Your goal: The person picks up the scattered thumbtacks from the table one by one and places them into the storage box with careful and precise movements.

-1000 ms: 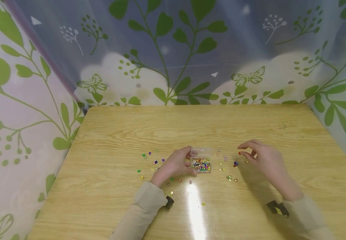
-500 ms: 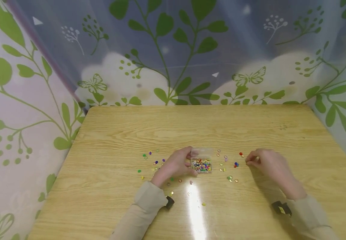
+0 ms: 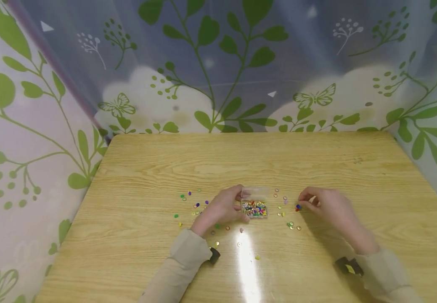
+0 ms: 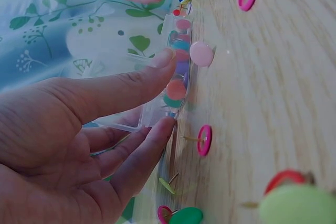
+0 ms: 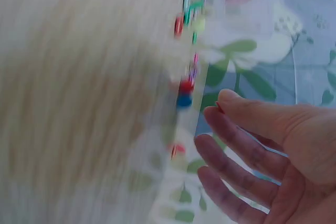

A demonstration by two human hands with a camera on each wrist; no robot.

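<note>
My left hand (image 3: 223, 205) grips a small clear plastic box (image 3: 257, 217), thumb along its near side and fingers at its left end. The hinged lid (image 3: 259, 192) stands open at the back, and many-coloured thumbtacks (image 3: 253, 208) fill the box. To the right, my right hand (image 3: 329, 207) pinches a small red thumbtack (image 5: 220, 107), mostly hidden between thumb and forefinger. Its other fingers are loosely bent. A blue tack (image 5: 184, 100) and a red one lie together on the table close to those fingertips.
Loose thumbtacks lie scattered on the wooden table (image 3: 157, 168), such as a green tack (image 3: 176, 216) on the left, green ones (image 3: 290, 224) right of the box and a yellow tack (image 3: 257, 258) nearer the front. A leaf-patterned curtain (image 3: 237, 84) hangs behind the table.
My right hand drew right, away from a red tack, took up another from the table, and has since moved left towards the blue and red pair. The left hand and box stay put.
</note>
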